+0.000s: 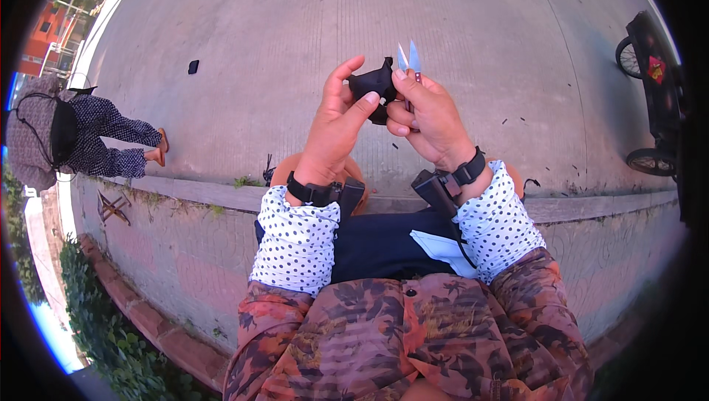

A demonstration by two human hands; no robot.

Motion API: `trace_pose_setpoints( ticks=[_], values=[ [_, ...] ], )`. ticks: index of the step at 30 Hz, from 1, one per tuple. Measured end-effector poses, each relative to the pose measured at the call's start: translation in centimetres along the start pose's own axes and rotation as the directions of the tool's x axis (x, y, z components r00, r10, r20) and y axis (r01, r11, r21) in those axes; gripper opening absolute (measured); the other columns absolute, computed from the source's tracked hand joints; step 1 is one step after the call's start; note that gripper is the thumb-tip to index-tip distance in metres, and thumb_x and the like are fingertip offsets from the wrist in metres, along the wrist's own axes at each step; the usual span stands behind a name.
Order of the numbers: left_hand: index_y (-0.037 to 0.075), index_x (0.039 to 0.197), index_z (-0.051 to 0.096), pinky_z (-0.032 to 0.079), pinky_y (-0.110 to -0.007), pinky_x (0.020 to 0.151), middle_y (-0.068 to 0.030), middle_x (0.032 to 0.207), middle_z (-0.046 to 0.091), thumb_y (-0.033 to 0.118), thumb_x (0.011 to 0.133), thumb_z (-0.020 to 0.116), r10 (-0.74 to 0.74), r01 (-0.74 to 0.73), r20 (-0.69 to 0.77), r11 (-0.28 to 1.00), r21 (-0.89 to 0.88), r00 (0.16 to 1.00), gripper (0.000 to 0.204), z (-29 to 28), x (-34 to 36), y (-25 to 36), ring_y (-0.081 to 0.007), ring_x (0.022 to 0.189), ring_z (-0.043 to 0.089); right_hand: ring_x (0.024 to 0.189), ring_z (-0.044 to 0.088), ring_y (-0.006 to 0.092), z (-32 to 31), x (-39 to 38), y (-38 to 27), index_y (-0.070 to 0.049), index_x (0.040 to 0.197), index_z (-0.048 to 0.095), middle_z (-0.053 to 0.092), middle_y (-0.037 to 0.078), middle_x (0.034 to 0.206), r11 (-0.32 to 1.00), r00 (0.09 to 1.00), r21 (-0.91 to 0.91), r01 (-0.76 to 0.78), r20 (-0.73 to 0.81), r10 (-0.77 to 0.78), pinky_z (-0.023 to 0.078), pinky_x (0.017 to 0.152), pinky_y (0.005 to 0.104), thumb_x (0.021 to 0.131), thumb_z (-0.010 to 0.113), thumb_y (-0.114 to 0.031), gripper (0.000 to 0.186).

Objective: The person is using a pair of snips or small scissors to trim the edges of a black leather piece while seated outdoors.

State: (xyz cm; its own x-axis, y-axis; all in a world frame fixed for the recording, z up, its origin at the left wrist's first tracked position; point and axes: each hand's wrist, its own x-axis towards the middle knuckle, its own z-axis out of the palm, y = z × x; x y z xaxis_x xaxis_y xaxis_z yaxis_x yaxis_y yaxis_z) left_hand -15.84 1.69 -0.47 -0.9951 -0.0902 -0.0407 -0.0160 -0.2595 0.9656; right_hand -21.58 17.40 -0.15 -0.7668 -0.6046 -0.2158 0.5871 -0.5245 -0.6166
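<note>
Above my knees, my left hand [330,128] grips a small piece of black cloth [371,81], with the thumb pressed near its lower edge and the forefinger raised. A tiny white spot shows on the cloth beside that thumb. My right hand [437,117] is closed around a pair of thread snips [413,57]. Their two pointed blades stick up past the thumb, spread apart, and the handle is mostly hidden in the palm. The right fingers also touch the cloth's right side; whether they pinch it I cannot tell.
A light blue cloth [445,249] lies on my dark lap. Left, a person in patterned trousers [111,131] stands near a folding stool [113,207]. A small black item [193,67] and dark scraps lie on the concrete [473,24]. A dark cart [657,98] stands right.
</note>
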Motion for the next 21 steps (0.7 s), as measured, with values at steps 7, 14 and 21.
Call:
trace_pose_setpoints(
  ticks=[7, 14, 21],
  values=[
    [0.007, 0.125, 0.061, 0.052, -0.024, 0.076, -0.0031, 0.104, 0.067, 0.006, 0.098, 0.060, -0.029, 0.019, -0.124, 0.996, -0.084, 0.992, 0.027, -0.42, -0.17, 0.18, -0.0082, 0.090, 0.063, 0.051, 0.038, 0.0051, 0.00, 0.24, 0.25, -0.008, 0.094, 0.053, 0.044, -0.004, 0.071, 0.957, 0.976, -0.274, 0.096, -0.163, -0.144, 0.037, 0.048, 0.0256, 0.103, 0.057, -0.025, 0.020],
    [0.004, 0.115, 0.065, 0.054, -0.025, 0.074, -0.0045, 0.103, 0.067, 0.001, 0.098, 0.054, -0.127, 0.123, -0.009, 0.975, -0.186, 0.992, 0.021, -0.37, -0.22, 0.54, -0.0096, 0.088, 0.064, 0.052, 0.042, 0.0061, -0.10, 0.29, 0.29, -0.007, 0.096, 0.056, 0.049, -0.003, 0.071, 0.881, 0.957, -0.453, 0.138, -0.169, -0.237, 0.038, 0.047, 0.0243, 0.103, 0.057, -0.027, 0.021],
    [-0.001, 0.118, 0.064, 0.054, -0.029, 0.085, -0.0098, 0.110, 0.067, -0.004, 0.096, 0.046, -0.090, 0.056, -0.116, 0.962, -0.268, 0.989, 0.028, -0.66, -0.06, 0.74, -0.0159, 0.096, 0.065, 0.058, 0.047, 0.0061, 0.03, 0.03, -0.02, -0.006, 0.097, 0.058, 0.055, -0.002, 0.077, 0.859, 0.989, -0.507, 0.072, -0.074, -0.127, 0.039, 0.049, 0.0232, 0.098, 0.065, -0.025, 0.020]
  ],
)
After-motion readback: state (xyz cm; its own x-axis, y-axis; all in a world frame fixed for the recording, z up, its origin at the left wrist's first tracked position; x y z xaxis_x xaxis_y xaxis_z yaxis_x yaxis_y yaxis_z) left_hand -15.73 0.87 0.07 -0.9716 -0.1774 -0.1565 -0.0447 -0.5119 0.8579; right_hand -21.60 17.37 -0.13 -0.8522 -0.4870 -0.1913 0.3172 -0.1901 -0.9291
